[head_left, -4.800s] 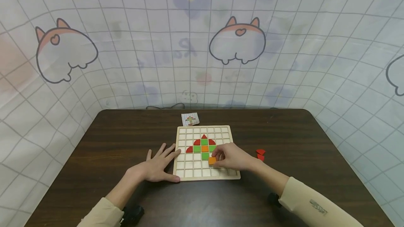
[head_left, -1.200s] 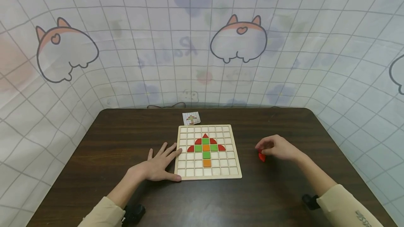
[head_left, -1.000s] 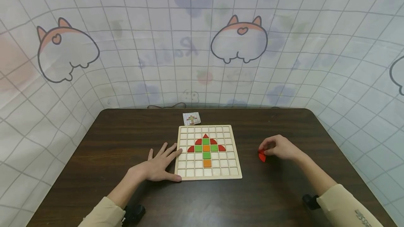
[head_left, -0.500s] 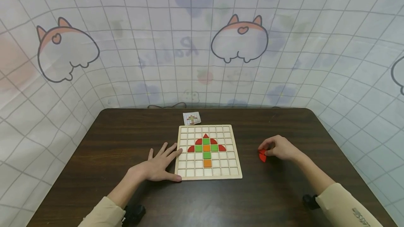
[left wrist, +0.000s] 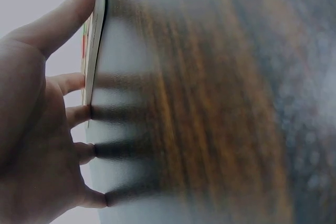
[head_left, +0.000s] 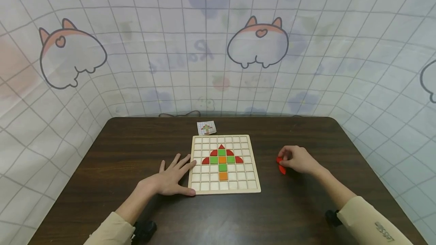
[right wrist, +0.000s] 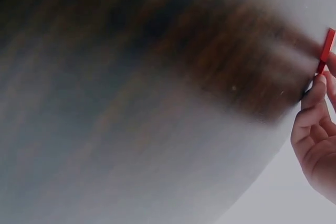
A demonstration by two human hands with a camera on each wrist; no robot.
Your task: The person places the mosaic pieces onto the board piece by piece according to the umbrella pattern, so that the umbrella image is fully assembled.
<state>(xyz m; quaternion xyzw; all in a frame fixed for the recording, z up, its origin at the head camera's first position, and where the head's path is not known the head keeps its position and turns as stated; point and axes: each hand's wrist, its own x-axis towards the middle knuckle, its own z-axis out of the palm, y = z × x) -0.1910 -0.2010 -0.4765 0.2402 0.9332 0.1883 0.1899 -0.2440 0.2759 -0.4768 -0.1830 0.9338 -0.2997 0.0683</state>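
My left hand (head_left: 169, 180) lies with fingers spread at the left side of a wooden grid board (head_left: 253, 189), thumb and fingertips on its edge. Set in the board is a figure of red pieces, green squares (head_left: 223, 167) and orange squares (head_left: 223, 176). To the right of the board, my right hand (head_left: 298, 159) pinches a red quarter-round tile (head_left: 278, 159) between thumb and fingers, low over the table. A second red tile (head_left: 282, 169) lies just below it. The right wrist view shows a red tile (right wrist: 328, 44) edge-on at the fingertips.
A small pattern card (head_left: 206, 127) with a similar coloured figure lies behind the board. The dark wooden table (head_left: 136, 135) ends at a grid-patterned curtain (head_left: 150, 59). A thin cable (head_left: 180, 115) runs along the back edge.
An orange square sits in the lower column and a red piece at the figure's right, where the right hand was working. That hand moved right to the red tiles and pinches one. Left hand still.
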